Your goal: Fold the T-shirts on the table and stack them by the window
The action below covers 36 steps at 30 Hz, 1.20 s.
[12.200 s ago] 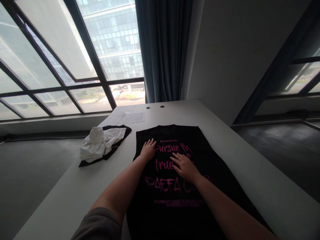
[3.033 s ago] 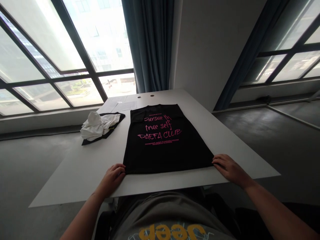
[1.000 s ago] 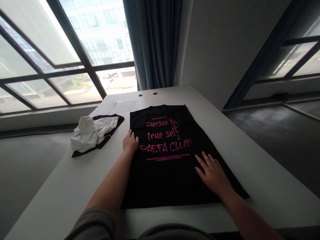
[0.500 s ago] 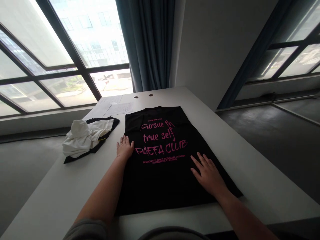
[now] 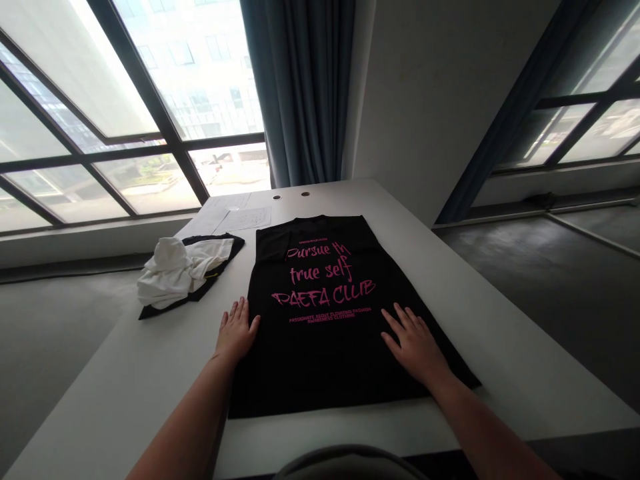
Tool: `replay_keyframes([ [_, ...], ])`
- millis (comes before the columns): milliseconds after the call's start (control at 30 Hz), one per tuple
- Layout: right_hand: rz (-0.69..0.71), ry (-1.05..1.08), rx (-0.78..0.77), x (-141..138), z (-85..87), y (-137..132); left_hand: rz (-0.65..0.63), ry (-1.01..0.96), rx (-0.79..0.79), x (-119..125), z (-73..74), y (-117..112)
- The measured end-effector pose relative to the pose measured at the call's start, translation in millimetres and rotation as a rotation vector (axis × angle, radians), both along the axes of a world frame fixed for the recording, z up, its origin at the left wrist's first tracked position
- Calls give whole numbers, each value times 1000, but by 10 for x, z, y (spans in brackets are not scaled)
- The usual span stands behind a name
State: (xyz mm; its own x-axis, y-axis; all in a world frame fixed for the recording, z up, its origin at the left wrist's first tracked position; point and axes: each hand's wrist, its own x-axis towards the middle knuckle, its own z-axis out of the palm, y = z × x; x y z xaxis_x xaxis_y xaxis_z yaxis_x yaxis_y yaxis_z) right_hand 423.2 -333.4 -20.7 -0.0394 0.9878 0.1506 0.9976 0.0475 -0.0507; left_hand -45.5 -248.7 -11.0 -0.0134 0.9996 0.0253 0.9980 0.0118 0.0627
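A black T-shirt (image 5: 320, 360) with pink lettering lies flat on the white table (image 5: 500, 340), its collar at the far end and its hem toward me. One sleeve is folded in over the shirt's upper left. My left hand (image 5: 237, 331) lies flat along the shirt's left edge, fingers stretched forward and thumb on the cloth. My right hand (image 5: 413, 341) rests palm down on the shirt's right half, just beside the smallest line of lettering, with its fingers spread. Neither hand grips anything.
To the left lies a crumpled white garment (image 5: 170, 273) on top of a black cloth (image 5: 236, 245). Papers (image 5: 245, 217) and two round cable holes are at the table's far end. Beyond stand a blue curtain (image 5: 305, 93), windows and a wall.
My left hand has slid back toward me along the shirt's left edge. My right hand stays in nearly the same place. The view has shifted slightly.
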Motion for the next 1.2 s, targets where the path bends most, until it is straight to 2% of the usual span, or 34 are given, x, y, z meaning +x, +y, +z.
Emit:
replay_keyframes([
  [433, 0, -20, 5, 6, -26, 2, -22, -29, 57, -143, -47, -568],
  [567, -3, -32, 13, 14, -55, 13, -51, -84, 126, -199, -36, -713],
  [967, 15, -31, 41, 30, -84, 23, -86, -333, 261, -171, 206, -680],
  [1200, 14, -30, 31, 9, -46, 20, 12, -390, 132, -153, 240, -718],
])
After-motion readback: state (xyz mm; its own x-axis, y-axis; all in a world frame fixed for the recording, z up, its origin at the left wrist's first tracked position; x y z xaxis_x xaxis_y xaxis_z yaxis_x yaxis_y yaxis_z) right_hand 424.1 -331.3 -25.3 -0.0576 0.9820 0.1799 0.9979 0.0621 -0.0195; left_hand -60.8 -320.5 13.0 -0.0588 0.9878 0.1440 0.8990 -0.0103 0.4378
